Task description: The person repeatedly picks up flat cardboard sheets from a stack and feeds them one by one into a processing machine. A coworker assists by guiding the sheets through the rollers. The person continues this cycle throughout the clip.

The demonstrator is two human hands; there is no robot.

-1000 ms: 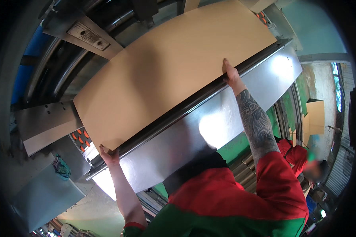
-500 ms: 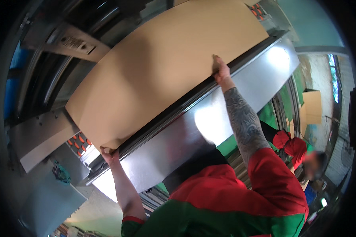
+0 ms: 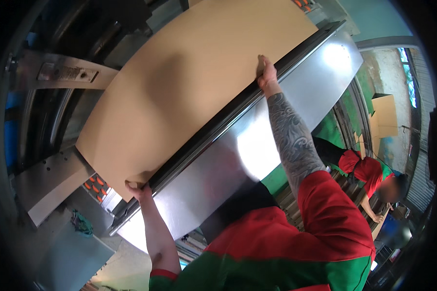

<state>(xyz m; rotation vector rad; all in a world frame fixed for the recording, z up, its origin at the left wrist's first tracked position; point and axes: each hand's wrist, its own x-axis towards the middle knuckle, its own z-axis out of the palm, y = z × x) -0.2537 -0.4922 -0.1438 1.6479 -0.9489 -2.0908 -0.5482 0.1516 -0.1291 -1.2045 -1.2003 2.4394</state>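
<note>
A large plain brown cardboard sheet lies flat across the machine, beyond a dark metal bar. My left hand grips its near left corner, with the fingers partly hidden at the edge. Farther right along the same edge, my right hand holds the sheet, thumb side up and some fingers out of sight. Both forearms reach over a shiny metal panel on the near side of the dark bar.
Machine rollers and a metal bracket stand at the far left. Orange rollers show beside the sheet's left corner. At right, a co-worker in red and green bends over stacked boards; an open cardboard box is behind.
Both hands keep their hold on the cardboard sheet's near edge. My view has shifted slightly. The co-worker at right now shows an arm stretched down to the boards.
</note>
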